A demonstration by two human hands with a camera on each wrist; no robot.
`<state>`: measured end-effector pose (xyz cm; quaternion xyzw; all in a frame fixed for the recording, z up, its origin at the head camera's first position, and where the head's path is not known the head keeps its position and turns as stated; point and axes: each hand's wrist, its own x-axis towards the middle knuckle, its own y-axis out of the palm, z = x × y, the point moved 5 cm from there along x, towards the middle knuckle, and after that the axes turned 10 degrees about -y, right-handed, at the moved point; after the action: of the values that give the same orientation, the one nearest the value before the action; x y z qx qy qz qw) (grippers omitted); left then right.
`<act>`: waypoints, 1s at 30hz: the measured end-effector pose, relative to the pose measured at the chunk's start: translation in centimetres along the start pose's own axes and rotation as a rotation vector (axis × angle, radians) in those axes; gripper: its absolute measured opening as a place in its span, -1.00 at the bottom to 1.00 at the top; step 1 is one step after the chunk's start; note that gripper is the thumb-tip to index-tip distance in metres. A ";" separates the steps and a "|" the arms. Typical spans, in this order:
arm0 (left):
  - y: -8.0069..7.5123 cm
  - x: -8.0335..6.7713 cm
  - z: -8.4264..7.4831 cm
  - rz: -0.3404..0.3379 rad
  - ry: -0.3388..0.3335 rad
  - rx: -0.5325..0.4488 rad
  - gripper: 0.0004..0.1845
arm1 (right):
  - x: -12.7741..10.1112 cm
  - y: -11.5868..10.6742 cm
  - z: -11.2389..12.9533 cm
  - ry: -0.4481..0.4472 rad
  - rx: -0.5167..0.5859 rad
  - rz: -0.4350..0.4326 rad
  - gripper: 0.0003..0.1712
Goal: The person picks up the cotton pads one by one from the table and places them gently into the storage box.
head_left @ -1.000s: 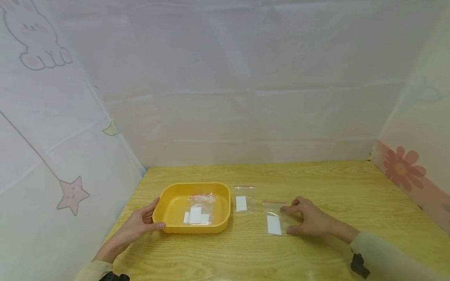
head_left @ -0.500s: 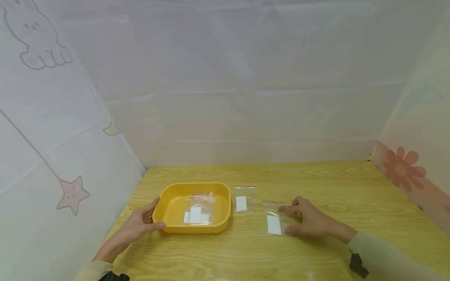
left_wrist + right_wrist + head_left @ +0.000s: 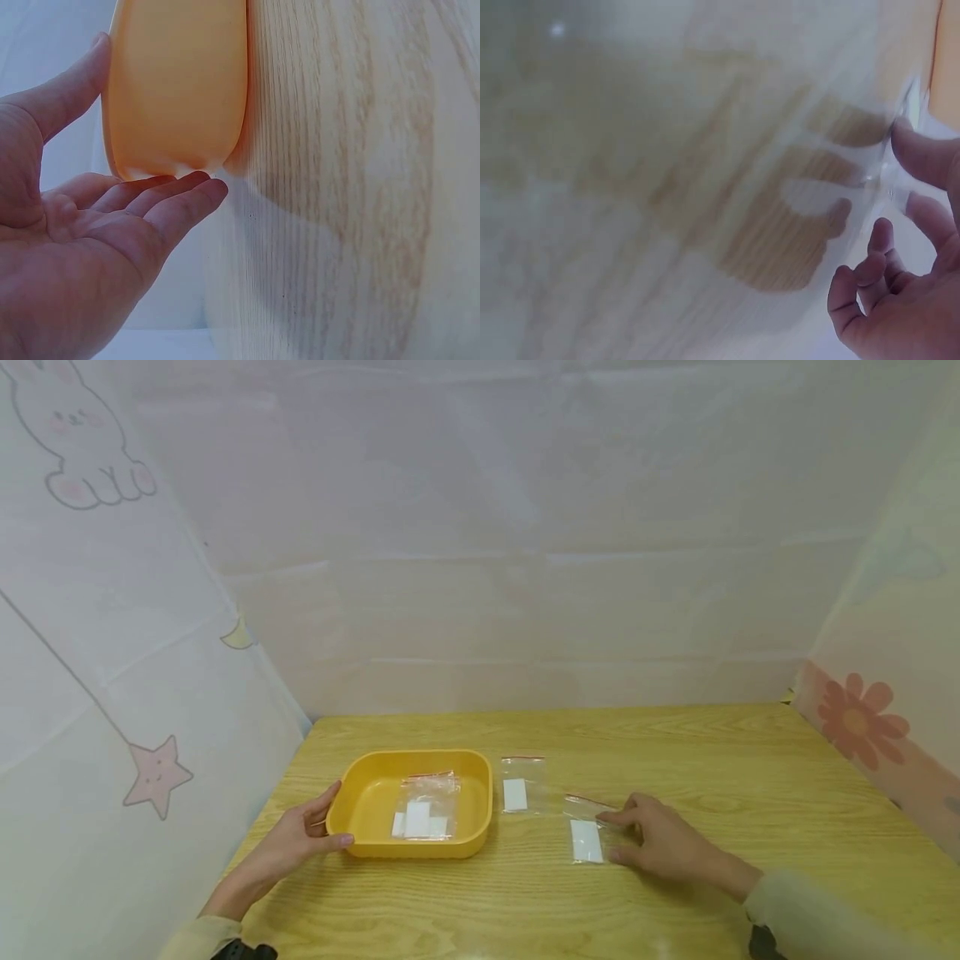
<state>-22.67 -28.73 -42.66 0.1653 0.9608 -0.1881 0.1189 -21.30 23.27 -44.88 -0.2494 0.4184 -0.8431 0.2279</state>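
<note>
My left hand [image 3: 288, 842] touches the left end of a yellow plastic basin [image 3: 408, 850]. In the left wrist view its straight fingers [image 3: 184, 206] meet the basin's end wall, the thumb lying along another side. Inside the basin, clear zip bags [image 3: 417, 818] with white cards overlap. My right hand [image 3: 663, 843] pinches the right edge of another clear zip bag [image 3: 587, 842], red-striped along its top and holding a white card. The right wrist view shows thumb and forefinger at that bag's edge, the other fingers curled. A similar bag [image 3: 515, 793] lies flat between basin and hand.
The wood-grain table [image 3: 525, 910] carries everything. A pale cloth [image 3: 525, 568] with printed figures encloses its back and both sides. Table surface extends right of the bags and in front of the basin.
The right hand has shifted slightly, and the bag's top edge has turned from level to slanted, its film bending near the fingers. Left hand and basin have stayed put.
</note>
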 end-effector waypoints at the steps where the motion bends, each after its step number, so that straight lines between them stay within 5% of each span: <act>1: 0.0 0.0 0.0 0.001 0.002 -0.001 0.06 | -0.1 0.1 0.2 0.003 -0.001 -0.003 -0.33; 13: 0.0 0.0 0.0 0.006 0.003 0.001 0.05 | -0.6 0.3 1.4 0.056 -0.082 -0.122 -0.37; 30: -0.1 0.1 0.3 -0.006 -0.004 0.009 0.05 | 0.5 0.5 0.9 -0.079 0.285 -0.106 -0.32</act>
<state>-22.73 -28.88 -42.90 0.1625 0.9603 -0.1929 0.1194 -21.07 22.13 -44.65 -0.2691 0.2717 -0.8943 0.2326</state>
